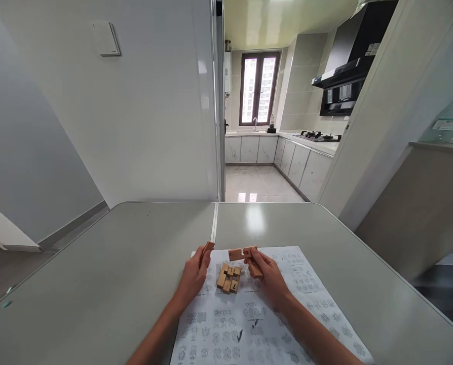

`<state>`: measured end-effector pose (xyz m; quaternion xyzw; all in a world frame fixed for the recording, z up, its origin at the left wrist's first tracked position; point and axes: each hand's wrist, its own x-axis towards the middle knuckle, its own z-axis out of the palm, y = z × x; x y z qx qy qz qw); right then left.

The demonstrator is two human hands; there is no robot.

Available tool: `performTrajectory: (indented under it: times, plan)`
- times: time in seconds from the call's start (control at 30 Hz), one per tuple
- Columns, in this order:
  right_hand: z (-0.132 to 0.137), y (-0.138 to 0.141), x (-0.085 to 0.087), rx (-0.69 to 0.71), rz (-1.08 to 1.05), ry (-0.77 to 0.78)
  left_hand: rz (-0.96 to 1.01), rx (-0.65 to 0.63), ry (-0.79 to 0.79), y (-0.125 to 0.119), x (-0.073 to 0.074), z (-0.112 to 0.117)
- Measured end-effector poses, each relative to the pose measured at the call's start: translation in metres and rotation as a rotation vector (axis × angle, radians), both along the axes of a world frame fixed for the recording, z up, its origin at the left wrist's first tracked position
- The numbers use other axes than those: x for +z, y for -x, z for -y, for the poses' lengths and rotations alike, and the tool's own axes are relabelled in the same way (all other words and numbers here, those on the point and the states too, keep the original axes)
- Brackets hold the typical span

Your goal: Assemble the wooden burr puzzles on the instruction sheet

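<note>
My left hand (194,272) is closed around a small wooden block (209,246), whose end sticks out past the fingertips. In my right hand (269,275) are wooden puzzle pieces (235,254); a notched one is pinched by thumb and finger and points left, and another lies lower under the fingers. Between the hands, a cluster of interlocked wooden blocks (228,278) rests on a printed sheet (260,324). One block of the cluster bears a dark mark like a 3. Neither hand touches the cluster.
The sheet, covered with small line drawings, lies on a grey-green table (108,284) with a pale seam (215,223). Past the far edge, a doorway opens onto a kitchen with a stove (317,136) and white cabinets (249,149). A plastic bottle (449,124) stands on a ledge at right.
</note>
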<state>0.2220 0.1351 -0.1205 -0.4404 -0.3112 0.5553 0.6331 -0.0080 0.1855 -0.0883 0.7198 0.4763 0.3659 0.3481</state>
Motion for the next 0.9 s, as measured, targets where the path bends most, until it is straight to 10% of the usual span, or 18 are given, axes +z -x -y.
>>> performTrajectory:
  times: [0.9]
  plan:
    - [0.015,-0.004,0.007,-0.075,0.182,-0.068,0.423,-0.333,0.403,-0.027,0.002,0.016]
